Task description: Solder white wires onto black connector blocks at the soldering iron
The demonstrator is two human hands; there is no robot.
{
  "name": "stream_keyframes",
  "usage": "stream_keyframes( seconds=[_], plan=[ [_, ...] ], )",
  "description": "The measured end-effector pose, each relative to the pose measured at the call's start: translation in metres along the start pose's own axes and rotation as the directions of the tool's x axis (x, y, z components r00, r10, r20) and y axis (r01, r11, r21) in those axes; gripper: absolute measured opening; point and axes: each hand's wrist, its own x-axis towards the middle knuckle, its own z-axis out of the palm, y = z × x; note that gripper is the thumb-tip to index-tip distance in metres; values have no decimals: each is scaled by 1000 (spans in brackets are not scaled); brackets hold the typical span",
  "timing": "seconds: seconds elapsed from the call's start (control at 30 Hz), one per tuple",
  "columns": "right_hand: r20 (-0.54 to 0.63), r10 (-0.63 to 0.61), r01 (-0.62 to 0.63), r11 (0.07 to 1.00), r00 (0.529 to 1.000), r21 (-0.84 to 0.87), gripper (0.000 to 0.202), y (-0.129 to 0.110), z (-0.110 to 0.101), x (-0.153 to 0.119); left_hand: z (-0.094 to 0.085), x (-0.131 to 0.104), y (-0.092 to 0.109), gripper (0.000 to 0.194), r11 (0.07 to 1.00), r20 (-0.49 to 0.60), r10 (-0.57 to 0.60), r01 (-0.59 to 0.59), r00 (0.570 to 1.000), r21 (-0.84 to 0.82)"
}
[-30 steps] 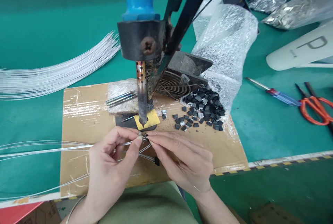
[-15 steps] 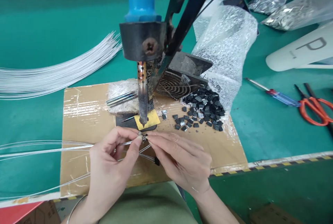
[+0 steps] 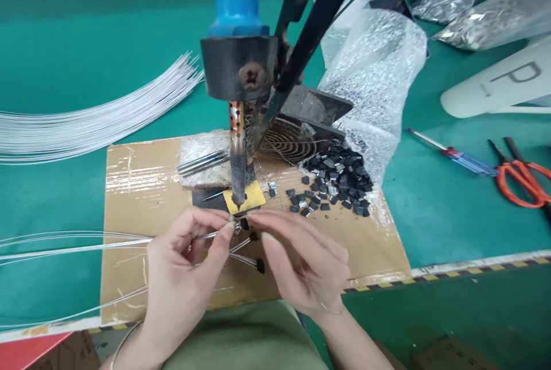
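My left hand (image 3: 185, 267) pinches thin white wires (image 3: 124, 243) just behind a small black connector (image 3: 244, 224). Just right of that connector is my right hand (image 3: 303, 261), its thumb and fingers apart with nothing between them. Two more black connectors, one of them lower down (image 3: 260, 266), lie on wire ends between the hands. Above my fingertips, the soldering iron's tip (image 3: 238, 186) points down at a yellow sponge (image 3: 244, 198). A heap of black connectors (image 3: 340, 175) sits to the right on the cardboard (image 3: 142, 198).
A bundle of white wires (image 3: 94, 123) lies at the left. Bubble wrap (image 3: 370, 71) is behind the heap. On the right are a screwdriver (image 3: 469, 162), orange-handled scissors (image 3: 520, 183) and a white cup (image 3: 495, 83). The iron's black stand arm (image 3: 318, 31) slants overhead.
My right hand has let go of the connector, and its thumb and fingers have spread, showing the black connector ends. The left hand keeps its pinch almost in place.
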Motion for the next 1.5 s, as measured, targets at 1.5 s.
stream_keyframes(
  seconds=[1.5],
  plan=[
    [-48,474,-411,804,879,430,17,-22,12,12,9,-2,-4,8,987,-153,148,-136,977,87]
  ],
)
